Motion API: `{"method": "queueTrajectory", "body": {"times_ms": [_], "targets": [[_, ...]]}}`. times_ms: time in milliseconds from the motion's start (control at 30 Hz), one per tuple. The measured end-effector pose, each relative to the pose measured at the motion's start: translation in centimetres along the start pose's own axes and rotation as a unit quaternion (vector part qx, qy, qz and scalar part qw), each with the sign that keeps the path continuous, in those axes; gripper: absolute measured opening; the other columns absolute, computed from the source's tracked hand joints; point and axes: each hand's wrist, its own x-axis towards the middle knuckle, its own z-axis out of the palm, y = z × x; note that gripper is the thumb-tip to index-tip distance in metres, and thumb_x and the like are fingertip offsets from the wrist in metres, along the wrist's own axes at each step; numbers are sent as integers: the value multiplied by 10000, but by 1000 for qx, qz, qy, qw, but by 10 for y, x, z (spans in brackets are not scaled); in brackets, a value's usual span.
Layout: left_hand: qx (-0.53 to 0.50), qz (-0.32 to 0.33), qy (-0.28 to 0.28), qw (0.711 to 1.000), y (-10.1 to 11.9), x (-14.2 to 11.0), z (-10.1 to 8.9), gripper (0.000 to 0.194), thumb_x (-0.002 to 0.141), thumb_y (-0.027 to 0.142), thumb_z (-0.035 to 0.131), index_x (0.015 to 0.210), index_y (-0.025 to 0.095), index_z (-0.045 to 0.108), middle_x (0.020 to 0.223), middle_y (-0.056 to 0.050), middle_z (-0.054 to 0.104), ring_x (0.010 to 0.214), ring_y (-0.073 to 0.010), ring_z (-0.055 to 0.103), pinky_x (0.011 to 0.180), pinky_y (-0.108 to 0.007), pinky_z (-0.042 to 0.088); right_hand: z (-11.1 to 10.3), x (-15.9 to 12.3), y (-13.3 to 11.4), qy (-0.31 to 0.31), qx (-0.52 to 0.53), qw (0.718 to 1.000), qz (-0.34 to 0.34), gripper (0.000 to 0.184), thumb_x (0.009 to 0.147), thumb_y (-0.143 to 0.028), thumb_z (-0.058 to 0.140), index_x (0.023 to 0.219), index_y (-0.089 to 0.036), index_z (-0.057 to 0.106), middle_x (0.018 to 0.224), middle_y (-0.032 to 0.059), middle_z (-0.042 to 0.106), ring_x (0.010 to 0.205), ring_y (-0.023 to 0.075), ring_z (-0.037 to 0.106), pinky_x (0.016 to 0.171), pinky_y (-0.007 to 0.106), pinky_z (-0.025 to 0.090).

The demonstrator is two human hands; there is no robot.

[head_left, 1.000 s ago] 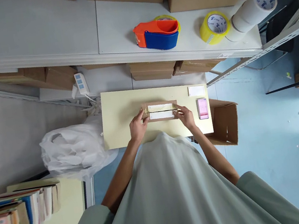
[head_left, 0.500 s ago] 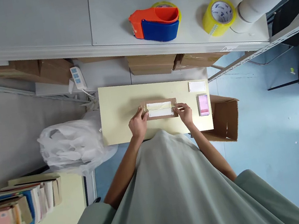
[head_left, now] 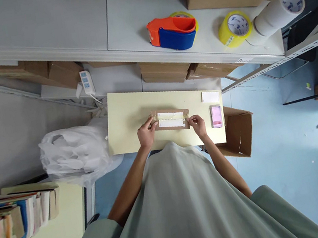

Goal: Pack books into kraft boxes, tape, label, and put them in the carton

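A small flat brown cardboard box lies on the cream table. Two white strips show on its top, and a band of shiny clear tape runs lengthwise between them to both ends. My left hand grips the box's left end, fingers bent over the corner and the tape there. At the right end, my right hand has thumb and fingertips pinched together on the edge, by the tape's end. The fingers partly hide both ends.
To the right on the table are a white card and a pink pack. An open carton stands beyond. The shelf ahead bears an orange-blue tape dispenser and a yellow tape roll. White plastic bags sit left.
The view has tilted and shifted slightly. My right hand has slid a little lower along the box's right end; my left hand stays at the left end.
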Motion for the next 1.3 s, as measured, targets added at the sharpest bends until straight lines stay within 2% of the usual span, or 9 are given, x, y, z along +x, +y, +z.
{"method": "queueTrajectory", "body": {"times_ms": [133,267,533,633,733,867,967,1067,1300], "targets": [[9,53,-8,999,2,-4,-3,393,1052,300,666,1430,247,764,1641,-94,631,1311,-308,761,1142,-457,615,-7,-2,-11,11,-50,999,-20,619,894,-863,649,909,-245,674,1034,124,813,940,290,777,828,425,641],[23,108,12,994,17,1,-15,379,1048,334,648,1386,219,775,1758,-143,483,1509,-372,616,1243,-518,538,-15,4,-49,44,-100,988,-113,569,984,-800,610,1003,-236,684,1075,130,792,887,263,756,818,417,641],[-49,279,116,952,109,62,-68,374,1133,391,520,1388,231,741,1679,-123,596,1537,-295,594,1300,-509,483,-25,64,-216,117,-198,885,-406,521,1105,-680,547,1338,-222,626,1288,169,715,1242,325,671,1113,532,553],[-72,343,140,926,149,82,-91,373,1156,395,497,1398,227,725,1638,-116,640,1533,-274,597,1301,-511,477,-15,105,-266,125,-268,847,-441,635,1109,-715,493,1474,-198,553,1449,219,638,1407,381,583,1203,629,472],[-88,382,153,907,174,92,-109,364,1162,373,483,1390,229,727,1584,-104,687,1522,-267,605,1302,-521,470,0,147,-293,131,-349,825,-425,719,1081,-746,527,1447,-128,561,1428,259,650,1392,418,595,1231,693,417],[-116,402,165,893,177,90,-123,350,1157,361,494,1379,240,735,1493,-85,748,1461,-252,650,1281,-495,495,8,184,-306,116,-424,819,-368,744,1025,-736,656,1335,-62,600,1236,286,744,1245,431,690,1182,681,462],[-139,386,163,897,160,82,-129,340,1150,367,510,1372,245,737,1436,-80,774,1396,-252,688,1243,-483,530,2,183,-308,96,-459,817,-337,735,999,-734,703,1328,-85,600,1110,256,784,1148,426,738,1099,627,538],[-168,360,161,904,134,72,-133,333,1139,363,532,1382,252,730,1395,-78,787,1335,-251,717,1211,-464,556,-4,153,-299,79,-477,802,-349,763,996,-791,658,1349,-118,595,1039,230,796,1069,432,766,984,570,600],[-208,311,138,917,85,40,-141,391,1148,391,527,1498,248,632,1396,-100,779,1319,-249,726,1176,-446,590,4,34,-253,78,-496,752,-427,740,1007,-873,546,1259,-180,617,856,146,778,795,351,782,722,426,632]]}}
